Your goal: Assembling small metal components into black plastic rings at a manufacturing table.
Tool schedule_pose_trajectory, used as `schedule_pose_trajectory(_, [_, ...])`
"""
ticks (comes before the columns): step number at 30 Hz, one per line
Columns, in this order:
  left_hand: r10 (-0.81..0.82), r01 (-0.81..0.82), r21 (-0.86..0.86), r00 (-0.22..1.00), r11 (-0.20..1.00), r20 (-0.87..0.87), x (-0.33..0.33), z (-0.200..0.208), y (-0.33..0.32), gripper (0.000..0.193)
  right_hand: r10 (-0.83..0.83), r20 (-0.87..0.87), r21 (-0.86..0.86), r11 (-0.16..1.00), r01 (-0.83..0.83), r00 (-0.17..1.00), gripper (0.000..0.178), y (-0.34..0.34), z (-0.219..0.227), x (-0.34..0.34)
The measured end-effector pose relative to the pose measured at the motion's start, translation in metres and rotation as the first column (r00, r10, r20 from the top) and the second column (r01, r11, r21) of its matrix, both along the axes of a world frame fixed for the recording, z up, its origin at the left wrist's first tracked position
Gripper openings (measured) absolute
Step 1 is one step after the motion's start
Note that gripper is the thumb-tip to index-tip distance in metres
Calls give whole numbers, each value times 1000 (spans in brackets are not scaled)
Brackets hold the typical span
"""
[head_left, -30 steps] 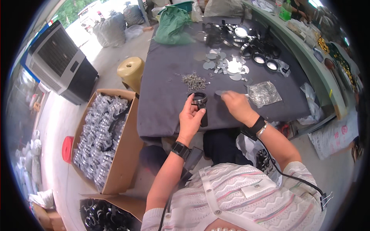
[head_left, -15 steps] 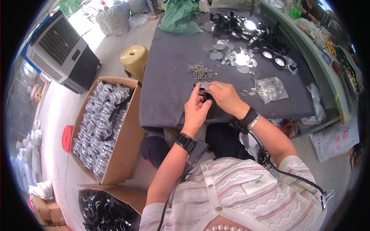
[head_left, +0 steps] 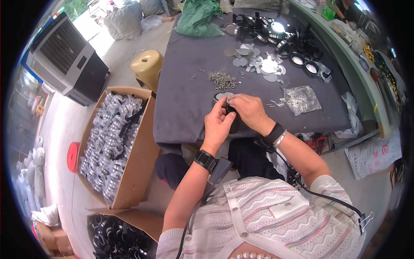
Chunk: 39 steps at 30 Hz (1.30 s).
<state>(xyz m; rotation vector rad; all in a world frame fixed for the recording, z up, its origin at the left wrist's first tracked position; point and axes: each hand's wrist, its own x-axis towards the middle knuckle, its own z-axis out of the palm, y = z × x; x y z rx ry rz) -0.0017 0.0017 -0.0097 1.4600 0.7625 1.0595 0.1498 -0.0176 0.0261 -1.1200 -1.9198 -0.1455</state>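
Note:
Near the table's front edge, my left hand [head_left: 217, 124] grips a black round part [head_left: 217, 96] with a pale grey disc in its face. Thumb and fingers of that hand close round its black lower piece. My right hand [head_left: 251, 113] meets it from the right, fingertips pinched together at the part's edge; what they pinch is too small to make out. Just beyond lies a heap of small metal clips [head_left: 222, 80]. To the right, a clear bag of thin metal pins [head_left: 302, 100] lies with a few loose pins beside it.
Grey discs [head_left: 269, 65] and a pile of black round parts [head_left: 280, 41] lie farther back on the dark cloth-covered table [head_left: 181, 99]. A green bag [head_left: 199, 19] sits at the far edge. Left stand a carton of wrapped parts [head_left: 138, 162], a yellow stool [head_left: 147, 64] and an air cooler [head_left: 64, 56].
The held part has turned or shifted a little, so more of its black rim and grey disc shows beyond my fingers. Both hands stay together in nearly the same place.

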Motion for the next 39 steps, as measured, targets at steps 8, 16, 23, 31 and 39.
schedule_pose_trajectory(8, [48, -42, -93, 997, 995, 55, 3, 16, -7, 39, 27, 78, 59, 998, -32, 997, 5, 4, 5, 6])
schedule_pose_trajectory(16, [184, -184, 7, 982, 983, -42, 8, 11, -3, 22, -124, -178, -384, 922, 47, 976, 15, 33, 21, 46])
schedule_pose_trajectory(23, [246, -246, -25, 969, 969, -10, 12, 11, -3, 16, -108, 121, -409, 900, 148, 987, 20, 93, 36, 61])
schedule_pose_trajectory(31, [247, -246, 79, 969, 966, -11, 11, 3, 0, 19, 277, 394, -482, 874, -59, 876, 24, 175, 66, -14])
schedule_pose_trajectory(39, [267, -267, 114, 964, 957, 13, 14, 8, -6, 15, 392, 712, -533, 842, 84, 583, 22, 223, 35, -62])
